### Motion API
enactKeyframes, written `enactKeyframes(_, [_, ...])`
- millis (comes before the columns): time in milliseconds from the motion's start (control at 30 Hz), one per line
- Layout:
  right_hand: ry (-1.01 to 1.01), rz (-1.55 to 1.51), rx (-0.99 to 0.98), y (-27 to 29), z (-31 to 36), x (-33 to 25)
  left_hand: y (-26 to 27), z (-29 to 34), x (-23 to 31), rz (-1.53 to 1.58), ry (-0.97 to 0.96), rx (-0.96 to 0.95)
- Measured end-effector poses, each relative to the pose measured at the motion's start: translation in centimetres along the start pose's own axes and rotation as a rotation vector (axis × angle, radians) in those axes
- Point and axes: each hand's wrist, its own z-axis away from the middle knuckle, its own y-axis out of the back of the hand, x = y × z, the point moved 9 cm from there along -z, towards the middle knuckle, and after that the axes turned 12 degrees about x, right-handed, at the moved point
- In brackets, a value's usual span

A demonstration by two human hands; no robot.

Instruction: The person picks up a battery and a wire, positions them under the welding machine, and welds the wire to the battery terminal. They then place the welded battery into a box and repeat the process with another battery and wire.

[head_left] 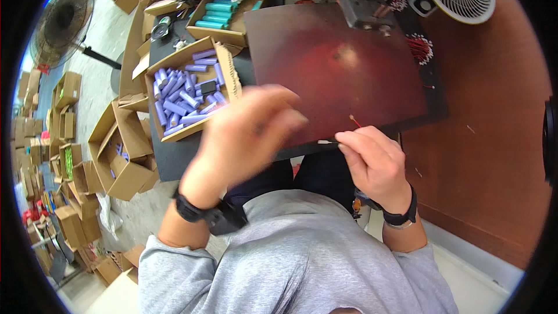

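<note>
At the reddish board (349, 93), your right hand (375, 160) is pinching a thin red wire (356, 123); your left hand (247, 134) is hovering, its grip too blurred to tell. Beyond, a cardboard box (229, 75) is holding purple cells (180, 102).

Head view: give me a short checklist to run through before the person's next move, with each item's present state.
1. Right hand has a grip on the thin red wire: ok, pinched at the fingertips.
2. Pale piece by those fingertips identified: cannot tell, too small.
3. Left hand steady in the picture: not ok, blurred.
4. Left hand free of any object: cannot tell, because of that blur.
5. Box of purple batteries on the left hand's side: ok, left of the dark red mat.
6. Both hands away from the metal fixture: ok, it stands at the mat's far edge.
</note>
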Motion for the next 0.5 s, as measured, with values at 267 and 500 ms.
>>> enactKeyframes(267, [-0.131,-0.035,0.015,1.1,0.9,2.3,6.8,2.1,-14.0,-1.007,-0.004,-0.321])
enactKeyframes(500, [-0.174,-0.013,0.052,2.7,1.9,3.7,4.9,0.1,-15.1,-1.129,-0.283,-0.448])
